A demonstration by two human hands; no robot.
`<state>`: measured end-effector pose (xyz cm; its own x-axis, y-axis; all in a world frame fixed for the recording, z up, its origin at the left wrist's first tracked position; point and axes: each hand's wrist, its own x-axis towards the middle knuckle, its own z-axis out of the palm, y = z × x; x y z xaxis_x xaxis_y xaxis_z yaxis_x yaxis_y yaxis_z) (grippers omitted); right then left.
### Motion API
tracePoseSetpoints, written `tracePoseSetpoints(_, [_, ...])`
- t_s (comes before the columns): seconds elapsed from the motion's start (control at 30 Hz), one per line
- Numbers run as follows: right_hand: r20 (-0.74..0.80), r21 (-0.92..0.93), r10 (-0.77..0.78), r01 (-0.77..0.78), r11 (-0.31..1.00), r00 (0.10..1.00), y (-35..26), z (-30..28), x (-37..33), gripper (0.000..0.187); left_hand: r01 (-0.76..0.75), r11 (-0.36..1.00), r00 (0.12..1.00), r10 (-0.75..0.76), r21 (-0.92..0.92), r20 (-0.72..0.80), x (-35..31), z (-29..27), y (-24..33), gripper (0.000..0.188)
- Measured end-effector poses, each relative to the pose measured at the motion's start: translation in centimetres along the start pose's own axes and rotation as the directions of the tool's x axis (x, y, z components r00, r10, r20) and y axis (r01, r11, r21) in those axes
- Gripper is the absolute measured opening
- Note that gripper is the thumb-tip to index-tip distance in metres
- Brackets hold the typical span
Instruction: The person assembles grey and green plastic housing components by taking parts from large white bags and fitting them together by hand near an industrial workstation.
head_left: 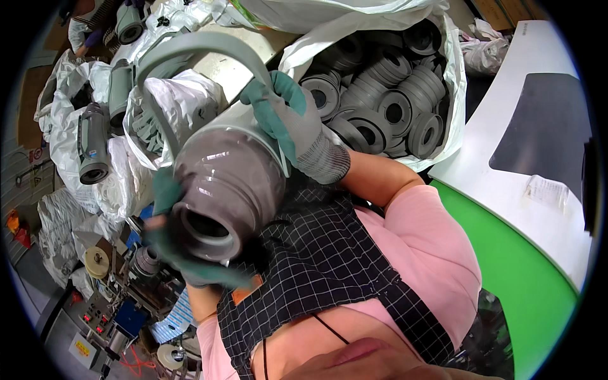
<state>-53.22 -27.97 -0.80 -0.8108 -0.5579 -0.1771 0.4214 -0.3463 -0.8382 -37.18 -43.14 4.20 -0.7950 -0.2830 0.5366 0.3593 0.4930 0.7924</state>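
A large grey, glossy plastic jug (231, 168) with a stepped neck, round opening and big arched handle is tilted in front of my chest. Its open mouth points down toward me. My right hand (288, 120), in a grey and green glove, is closed on the handle's base beside the jug's collar. My left hand (171, 237), gloved alike, is beside the narrow mouth. Motion smears its fingers, so I cannot make out whether they grip the jug.
At upper right, a white sack (453, 120) holds many grey ringed plastic parts (396, 111). A white and green table (475, 164) stands at right. Similar grey jugs (94, 145) lie among plastic bags at left. Machinery (130, 316) occupies the lower left. Another person's hand (82, 50) shows far left.
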Motion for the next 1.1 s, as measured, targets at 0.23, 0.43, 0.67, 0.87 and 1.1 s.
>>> tracePoseSetpoints(0.23, [0.154, -0.949, -0.101, 0.175, 0.263, 0.983, 3.7, -18.0, 5.5, 0.062, 0.065, 0.99, 0.998, -0.062, 0.129, -0.032, 0.7, 0.5, -1.6, 0.106])
tracePoseSetpoints(0.43, [-0.175, -0.784, 0.676, -0.517, 0.344, 0.716, 5.9, -36.7, -4.0, 0.092, 0.367, 0.93, 0.851, -0.328, 0.019, -0.411, -0.6, -4.9, -0.6, 0.101])
tracePoseSetpoints(0.67, [-0.034, -0.883, 0.3, -0.17, 0.437, 0.953, -2.6, -29.8, 4.2, 0.058, 0.408, 0.912, 0.665, -0.267, 0.04, -0.697, -9.3, -10.7, 0.6, 0.093])
tracePoseSetpoints(0.87, [0.125, -0.608, -0.191, 0.227, 0.761, 0.974, 3.9, -10.8, 7.2, 0.034, 0.253, 0.902, 0.272, -0.413, -0.35, -0.869, -22.5, -13.8, -2.8, 0.052])
tracePoseSetpoints(1.1, [0.616, -0.44, -0.251, 0.591, 0.677, 0.747, 10.8, 11.8, -0.7, 0.033, -0.267, 0.763, 0.031, -0.604, -0.589, -0.797, -32.3, -15.7, -5.3, 0.056])
